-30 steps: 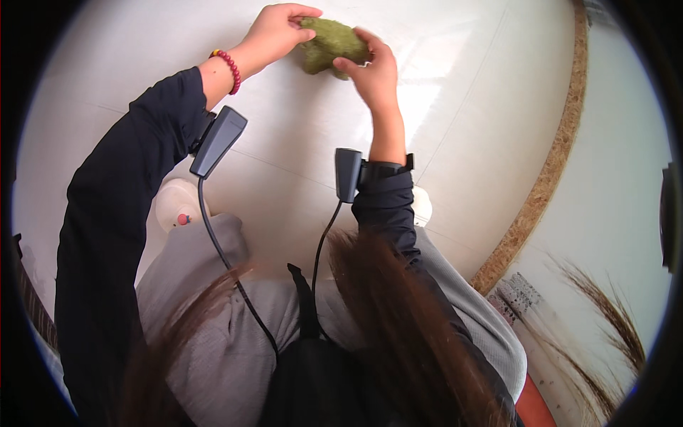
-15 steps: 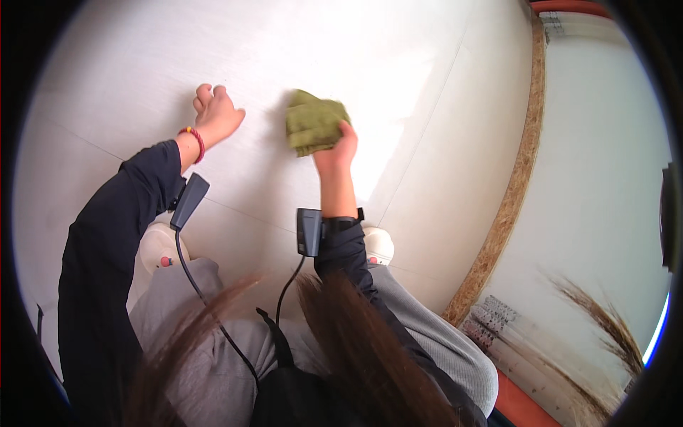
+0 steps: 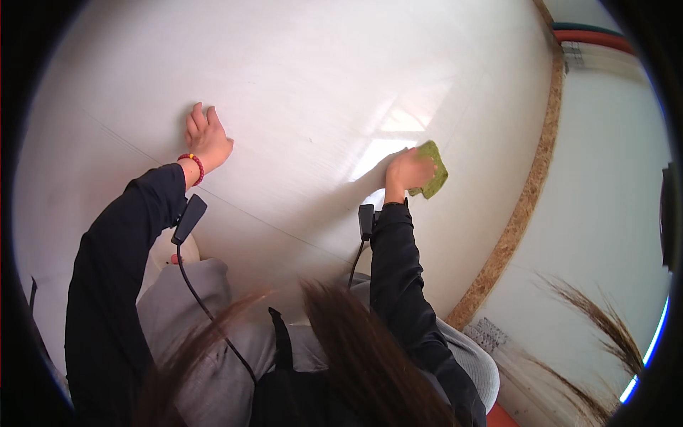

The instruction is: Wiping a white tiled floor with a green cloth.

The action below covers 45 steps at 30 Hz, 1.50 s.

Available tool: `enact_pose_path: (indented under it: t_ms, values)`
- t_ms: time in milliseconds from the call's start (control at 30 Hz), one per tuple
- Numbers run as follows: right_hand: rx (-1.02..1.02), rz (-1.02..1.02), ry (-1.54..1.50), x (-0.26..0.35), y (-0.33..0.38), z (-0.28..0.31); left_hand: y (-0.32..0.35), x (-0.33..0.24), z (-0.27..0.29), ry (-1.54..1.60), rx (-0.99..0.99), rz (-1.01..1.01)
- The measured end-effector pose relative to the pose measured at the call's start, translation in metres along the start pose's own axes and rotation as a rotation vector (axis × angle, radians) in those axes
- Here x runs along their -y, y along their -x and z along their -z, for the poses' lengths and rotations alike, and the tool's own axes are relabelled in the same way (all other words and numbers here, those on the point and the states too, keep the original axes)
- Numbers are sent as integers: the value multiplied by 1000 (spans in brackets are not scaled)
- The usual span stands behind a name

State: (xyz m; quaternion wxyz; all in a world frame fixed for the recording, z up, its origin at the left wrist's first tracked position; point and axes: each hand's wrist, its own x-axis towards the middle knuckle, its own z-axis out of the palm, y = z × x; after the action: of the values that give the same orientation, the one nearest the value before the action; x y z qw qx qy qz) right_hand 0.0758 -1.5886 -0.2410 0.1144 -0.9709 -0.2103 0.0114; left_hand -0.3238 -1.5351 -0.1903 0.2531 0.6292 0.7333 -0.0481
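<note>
Over to the right, a folded green cloth [image 3: 432, 171] lies against the pale tiled floor [image 3: 284, 92]. My right hand [image 3: 410, 171] presses on its left side and grips it, slightly blurred, with its fingertips partly hidden. At the left, my left hand [image 3: 208, 136] rests on the floor with nothing in it, its fingers loosely bent and apart. A red beaded bracelet [image 3: 193, 164] circles that wrist.
A speckled brown border strip [image 3: 530, 192] runs along the floor's right side, with a pale panel [image 3: 605, 178] beyond it. Black devices with cables [image 3: 190, 219] sit at both wrists. Strands of hair [image 3: 356, 341] hang in front of my lap. Sunlight reflects off the floor.
My right hand has carried the green cloth from the middle to the right and set it down on the floor. My left hand has shifted slightly and now rests on the floor.
</note>
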Motion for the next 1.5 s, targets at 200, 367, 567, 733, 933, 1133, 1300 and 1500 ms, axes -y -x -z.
enact_pose_path:
  t_ms: [200, 367, 567, 733, 933, 1133, 1300, 1500]
  values:
    - [-30, 121, -81, 78, 4, -40, 3, 41, -35, 95, -115, -31]
    - [102, 674, -191, 176, 68, -52, 5, 27, -23, 143, -126, -47]
    - [375, 1339, -312, 217, 201, -51, 7, 22, -22, 162, -172, -87]
    - [474, 1763, -282, 192, 183, -42, 6, 33, -30, 137, -190, -91]
    - [159, 1220, -166, 126, 77, -27, 4, 35, -30, 135, -210, -134]
    - [-36, 389, -2, 45, 43, -20, 3, 32, -30, 151, -155, -93]
    - [-93, -16, 72, 73, 68, -38, 3, 26, -26, 199, -183, -65]
    - [208, 484, -71, 159, 144, -45, -10, 30, -41, 399, -320, 65]
